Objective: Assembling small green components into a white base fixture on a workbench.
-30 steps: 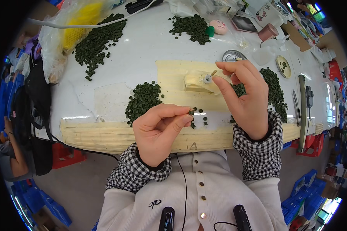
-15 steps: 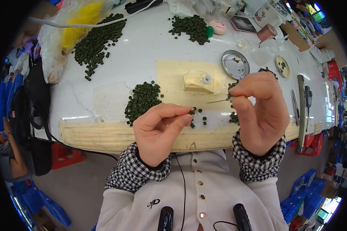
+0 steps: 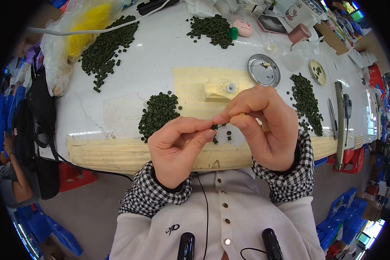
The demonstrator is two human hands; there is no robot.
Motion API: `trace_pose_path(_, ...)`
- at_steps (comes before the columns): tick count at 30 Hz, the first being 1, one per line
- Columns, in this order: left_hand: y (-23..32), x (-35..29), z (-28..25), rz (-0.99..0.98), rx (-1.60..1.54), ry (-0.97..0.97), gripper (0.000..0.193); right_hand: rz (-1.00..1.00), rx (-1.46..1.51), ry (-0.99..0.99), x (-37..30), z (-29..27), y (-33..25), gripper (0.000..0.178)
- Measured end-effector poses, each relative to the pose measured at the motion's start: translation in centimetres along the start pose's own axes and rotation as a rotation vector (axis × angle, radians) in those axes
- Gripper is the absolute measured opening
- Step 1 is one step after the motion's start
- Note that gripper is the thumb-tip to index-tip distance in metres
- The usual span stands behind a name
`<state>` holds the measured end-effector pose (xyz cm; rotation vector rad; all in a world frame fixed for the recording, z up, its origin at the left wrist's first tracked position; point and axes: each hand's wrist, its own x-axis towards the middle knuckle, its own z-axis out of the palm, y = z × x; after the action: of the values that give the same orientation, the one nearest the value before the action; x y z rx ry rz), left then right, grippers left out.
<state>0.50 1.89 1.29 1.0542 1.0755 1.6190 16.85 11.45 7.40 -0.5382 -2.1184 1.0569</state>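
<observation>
My left hand (image 3: 174, 145) is closed in a pinch on a small dark green piece (image 3: 215, 128) above the table's near edge. My right hand (image 3: 268, 130) has come up against it, its fingertips almost touching those of the left. The right fingers are closed around a thin metal pin, now mostly hidden; a small tan end (image 3: 242, 114) shows between them. A few loose green pieces (image 3: 229, 133) lie below the hands. Left of them is a heap of small round dark green pieces (image 3: 158, 113). A tape-covered block (image 3: 216, 90) with a white nozzle stands just beyond.
More green pieces lie in heaps at the far left (image 3: 108, 45), far middle (image 3: 212, 29) and right (image 3: 307, 102). A round metal tin lid (image 3: 264, 79) and a small cream dish (image 3: 317, 73) are at the right. Tweezers (image 3: 332, 117) lie beside a long olive bar (image 3: 339, 125).
My right hand has moved left and down to meet the left hand, and the metal pin is now mostly hidden. The green heap at the right has come into view. My left hand stays put.
</observation>
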Motion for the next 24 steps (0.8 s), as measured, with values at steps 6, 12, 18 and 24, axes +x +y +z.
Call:
trace_pose_path(6,0.1,0.0,0.0,-0.001,0.001,-0.006,0.018,-0.003,-0.027,-0.017,0.0,-0.1,-0.1,0.017)
trace_pose_path(12,0.2,0.0,0.2,-0.009,0.03,0.017,0.016,-0.057,0.089,0.291,0.0,0.7,1.0,0.009)
trace_pose_path(18,0.0,-0.2,0.2,-0.016,-0.011,0.058,0.017,-0.148,-0.386,0.424,1.1,-0.2,3.0,0.01)
trace_pose_path(24,0.1,-0.2,0.2,-0.008,-0.048,0.061,0.017,-0.102,-0.603,0.316,1.1,0.1,3.5,0.013)
